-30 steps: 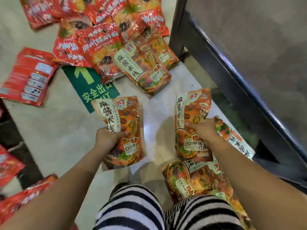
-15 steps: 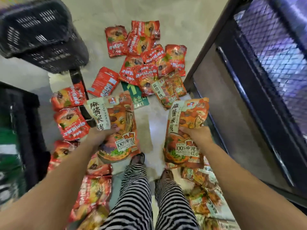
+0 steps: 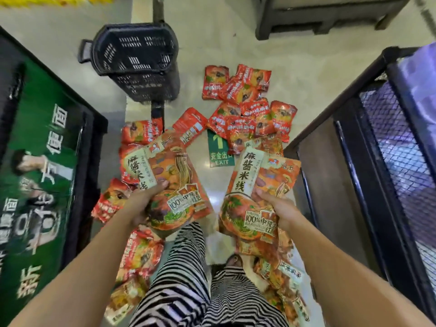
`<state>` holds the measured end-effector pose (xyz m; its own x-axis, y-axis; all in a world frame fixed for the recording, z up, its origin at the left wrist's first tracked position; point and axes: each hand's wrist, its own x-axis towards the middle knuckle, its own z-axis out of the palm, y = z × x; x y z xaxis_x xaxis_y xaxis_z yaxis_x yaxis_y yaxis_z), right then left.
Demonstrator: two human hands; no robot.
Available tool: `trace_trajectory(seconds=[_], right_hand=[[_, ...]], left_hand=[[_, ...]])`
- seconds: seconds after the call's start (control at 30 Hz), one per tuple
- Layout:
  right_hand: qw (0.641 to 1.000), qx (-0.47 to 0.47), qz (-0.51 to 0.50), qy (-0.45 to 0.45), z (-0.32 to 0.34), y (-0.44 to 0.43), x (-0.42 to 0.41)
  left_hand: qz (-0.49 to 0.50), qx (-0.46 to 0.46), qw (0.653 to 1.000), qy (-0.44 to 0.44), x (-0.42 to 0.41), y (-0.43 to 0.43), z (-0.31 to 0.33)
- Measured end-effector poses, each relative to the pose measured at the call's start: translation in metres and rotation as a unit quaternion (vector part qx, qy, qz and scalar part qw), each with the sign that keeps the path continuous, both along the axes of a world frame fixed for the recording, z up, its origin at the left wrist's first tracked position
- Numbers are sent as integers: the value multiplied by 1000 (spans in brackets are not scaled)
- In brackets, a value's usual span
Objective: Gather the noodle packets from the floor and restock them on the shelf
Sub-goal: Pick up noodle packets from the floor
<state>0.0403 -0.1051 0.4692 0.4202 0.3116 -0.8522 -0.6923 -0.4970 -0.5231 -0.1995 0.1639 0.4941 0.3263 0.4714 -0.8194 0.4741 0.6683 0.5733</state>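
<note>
Head view: left hand (image 3: 139, 204) grips one orange packet (image 3: 181, 182); right hand (image 3: 282, 208) grips a second orange packet (image 3: 257, 185), both held above the floor (image 3: 212, 43). Red packets (image 3: 245, 107) lie mid-floor, more by the feet (image 3: 234, 260). Judgement: gathering begun; restocking the shelf (image 3: 349, 161) not yet done.

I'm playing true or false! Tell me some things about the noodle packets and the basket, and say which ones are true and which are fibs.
1. The left hand grips the left packet, and the right hand grips the right packet. True.
2. The black basket is full of packets. False: no packets show inside it.
3. The exit sign on the floor is blue. False: it is green.
4. Red packets lie on the floor past the exit sign. True.
</note>
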Motion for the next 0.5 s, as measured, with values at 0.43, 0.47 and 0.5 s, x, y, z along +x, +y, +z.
trace_trajectory(seconds=[0.43, 0.47, 0.5], right_hand=[[999, -24, 19, 37, 19, 245, 53], [999, -25, 21, 33, 18, 263, 60], [999, -24, 24, 29, 13, 279, 68]], left_hand=[[32, -67, 996, -40, 9, 213, -16], [32, -65, 996, -42, 16, 230, -16], [30, -60, 997, -37, 24, 247, -14]])
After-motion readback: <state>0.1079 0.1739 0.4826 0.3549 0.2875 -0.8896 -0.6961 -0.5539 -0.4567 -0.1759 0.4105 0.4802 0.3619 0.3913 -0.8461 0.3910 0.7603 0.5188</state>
